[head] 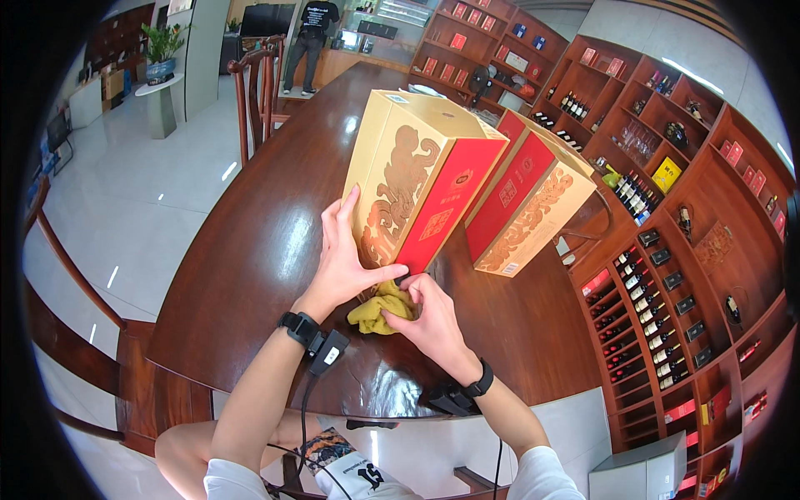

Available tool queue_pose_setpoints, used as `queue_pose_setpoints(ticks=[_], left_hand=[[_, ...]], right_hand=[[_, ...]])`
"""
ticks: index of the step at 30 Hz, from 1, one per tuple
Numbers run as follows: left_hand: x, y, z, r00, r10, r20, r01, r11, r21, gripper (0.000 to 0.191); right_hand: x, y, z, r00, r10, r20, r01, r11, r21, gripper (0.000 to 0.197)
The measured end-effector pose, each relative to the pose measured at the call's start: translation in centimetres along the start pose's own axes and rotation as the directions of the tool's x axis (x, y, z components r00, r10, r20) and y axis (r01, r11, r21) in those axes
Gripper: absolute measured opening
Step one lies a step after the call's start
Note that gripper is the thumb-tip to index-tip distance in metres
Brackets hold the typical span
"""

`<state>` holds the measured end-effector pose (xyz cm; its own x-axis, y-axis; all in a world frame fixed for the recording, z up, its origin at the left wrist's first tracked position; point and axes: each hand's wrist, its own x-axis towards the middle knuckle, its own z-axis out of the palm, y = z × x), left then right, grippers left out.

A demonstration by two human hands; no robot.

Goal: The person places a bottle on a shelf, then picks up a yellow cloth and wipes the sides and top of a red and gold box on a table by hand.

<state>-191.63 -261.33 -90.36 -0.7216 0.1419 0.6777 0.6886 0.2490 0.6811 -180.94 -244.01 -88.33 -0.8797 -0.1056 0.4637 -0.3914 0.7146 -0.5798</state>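
Observation:
A gold and red gift box (400, 169) with an embossed dragon-like pattern stands tilted on the dark wooden table (262, 275). My left hand (347, 256) grips its near lower part, fingers along the gold side and thumb across the bottom of the red face. Just below, my right hand (431, 309) pinches a yellow-green cloth (378, 312), bunched near the box's lower end. The cloth partly lies on the tabletop. To the right stands a second gold and red box (531, 206) of like design, touched by neither hand.
Wooden chairs (140, 356) flank the table on the left. Shelves with wine bottles (650, 312) and boxes line the right side. A person (312, 44) stands at the far counter. Black devices with cables (325, 353) are strapped to both my wrists.

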Motion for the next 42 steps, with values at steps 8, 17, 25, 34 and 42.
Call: queue_pose_setpoints(ticks=[8, 17, 25, 34, 42], left_hand=[[-0.1, -1.2, -0.6, 0.999, 0.023, 0.040, -0.021, 0.997, -0.071, 0.106], [-0.2, 0.2, -0.5, 0.999, -0.006, 0.041, 0.008, 0.999, -0.049, 0.123], [0.1, 0.7, -0.7, 0.998, -0.023, 0.064, 0.023, 1.000, -0.001, 0.134], [0.0, 0.9, -1.3, 0.996, -0.043, 0.082, 0.041, 0.999, 0.028, 0.133], [-0.3, 0.8, -2.1, 0.989, -0.075, 0.129, 0.072, 0.997, 0.030, 0.134]], right_hand=[[3.9, -3.1, -2.9, 0.905, -0.313, -0.289, 0.288, 0.949, -0.126, 0.048], [10.2, -8.5, -8.4, 0.753, -0.501, -0.426, 0.407, 0.864, -0.297, 0.044], [13.4, -6.0, -10.2, 0.682, -0.420, -0.599, 0.392, 0.901, -0.187, 0.042], [13.2, -3.4, -9.4, 0.693, -0.257, -0.674, 0.293, 0.954, -0.063, 0.028], [11.0, -0.6, -6.9, 0.763, -0.159, -0.627, 0.148, 0.986, -0.071, 0.037]])
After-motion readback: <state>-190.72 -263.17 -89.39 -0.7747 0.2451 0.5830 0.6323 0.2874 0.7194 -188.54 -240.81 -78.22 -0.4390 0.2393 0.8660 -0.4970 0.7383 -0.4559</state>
